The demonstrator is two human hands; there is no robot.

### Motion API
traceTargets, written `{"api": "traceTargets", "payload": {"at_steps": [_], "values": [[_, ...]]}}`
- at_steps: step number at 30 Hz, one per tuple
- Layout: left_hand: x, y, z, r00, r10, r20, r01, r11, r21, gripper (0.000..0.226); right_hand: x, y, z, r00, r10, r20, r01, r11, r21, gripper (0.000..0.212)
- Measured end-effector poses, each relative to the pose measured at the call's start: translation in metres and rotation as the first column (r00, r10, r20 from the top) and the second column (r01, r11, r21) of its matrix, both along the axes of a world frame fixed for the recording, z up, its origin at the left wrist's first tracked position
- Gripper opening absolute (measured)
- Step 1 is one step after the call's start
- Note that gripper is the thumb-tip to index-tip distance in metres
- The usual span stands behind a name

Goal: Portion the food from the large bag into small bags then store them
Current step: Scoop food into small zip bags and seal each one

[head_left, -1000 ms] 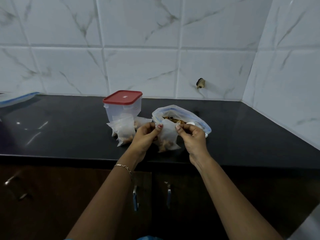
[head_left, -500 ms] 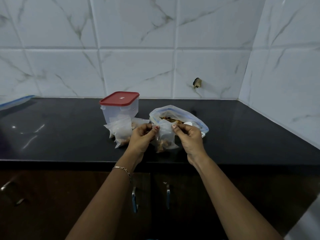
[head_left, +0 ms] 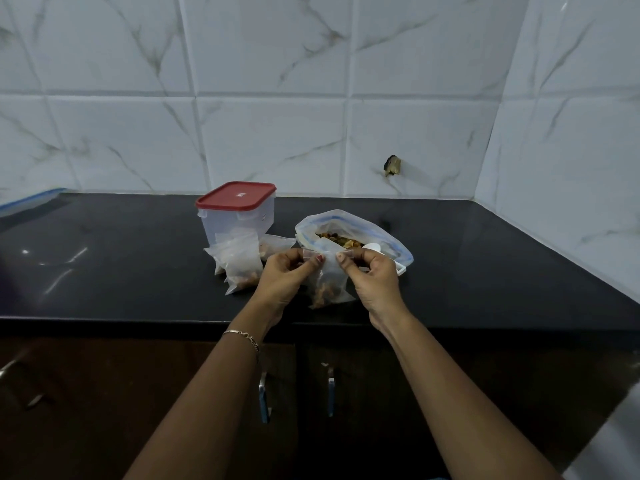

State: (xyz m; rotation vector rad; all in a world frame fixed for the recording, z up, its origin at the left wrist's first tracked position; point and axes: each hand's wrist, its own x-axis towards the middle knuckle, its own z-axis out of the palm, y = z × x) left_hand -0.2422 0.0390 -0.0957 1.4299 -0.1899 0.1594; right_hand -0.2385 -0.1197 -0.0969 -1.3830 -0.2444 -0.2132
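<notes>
Pinching the top strip of the small bag [head_left: 330,284] at either end, the left hand [head_left: 281,277] and right hand [head_left: 375,280] hold it near the front of the counter [head_left: 138,271], before the open large bag [head_left: 391,242]. Since a second ago the bag's mouth has been drawn flat between the fingertips. This portion looks nearly sealed, ready to join the filled bags [head_left: 239,268] by the red-lidded container [head_left: 237,216].
</notes>
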Motion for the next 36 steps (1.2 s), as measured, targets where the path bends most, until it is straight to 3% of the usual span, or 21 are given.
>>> {"api": "traceTargets", "payload": {"at_steps": [4, 10, 16, 20, 24, 30, 36], "values": [[0.0, 0.003, -0.001, 1.0, 0.003, 0.005, -0.003, 1.0, 0.016, 0.015, 0.0, 0.0, 0.002, 0.999, 0.042, -0.023, -0.042, 0.999, 0.008, 0.02], [-0.003, -0.001, 0.001, 0.999, -0.006, 0.04, 0.003, 0.998, 0.064, 0.02, -0.003, 0.002, 0.004, 1.0, 0.019, 0.023, -0.017, 0.996, -0.092, 0.005], [-0.007, -0.004, 0.004, 0.999, -0.013, 0.033, 0.01, 0.995, 0.096, 0.023, -0.005, 0.003, 0.003, 0.999, -0.007, 0.039, 0.013, 0.988, -0.155, 0.008], [-0.007, -0.003, 0.004, 0.999, 0.027, 0.024, -0.029, 0.997, 0.073, 0.016, -0.007, 0.003, 0.005, 0.999, 0.039, 0.01, -0.038, 0.993, -0.11, 0.008], [-0.009, -0.003, 0.005, 0.998, 0.06, 0.014, -0.06, 0.998, 0.032, 0.004, -0.007, 0.003, 0.007, 0.998, -0.026, -0.052, 0.024, 0.999, -0.027, 0.019], [-0.017, 0.01, 0.018, 0.993, 0.101, 0.064, -0.104, 0.994, 0.035, 0.007, -0.003, 0.009, 0.014, 0.998, -0.052, -0.036, 0.051, 0.999, -0.005, 0.017], [-0.025, 0.057, 0.042, 0.979, 0.199, 0.041, -0.203, 0.955, 0.218, 0.009, 0.014, 0.043, 0.032, 1.0, -0.001, 0.009, 0.002, 0.994, -0.112, 0.005]]}}
